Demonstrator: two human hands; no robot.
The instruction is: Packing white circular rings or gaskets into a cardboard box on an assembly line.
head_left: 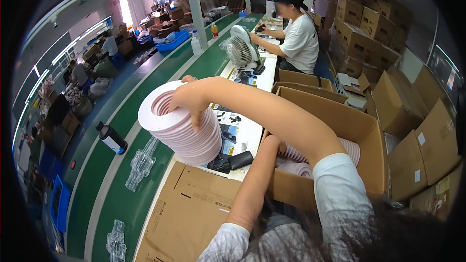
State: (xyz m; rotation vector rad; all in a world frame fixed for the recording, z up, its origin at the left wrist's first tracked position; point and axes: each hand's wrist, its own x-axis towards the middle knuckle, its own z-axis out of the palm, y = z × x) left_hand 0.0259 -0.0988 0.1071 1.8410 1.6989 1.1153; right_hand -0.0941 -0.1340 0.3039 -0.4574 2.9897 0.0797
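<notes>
Above the worktop [252, 131] we hold a stack of pale pink rings [182, 128], tilted, with our right hand [187, 99] curled over its top rim; the fingers [195, 121] hook down the near side and the thumb seems to go into the hollow, which would keep the loose rings together. Our left hand [274, 143] reaches into the open box [359, 131], where more rings [296, 165] lie; its fingers are hidden, so we cannot tell their grip.
</notes>
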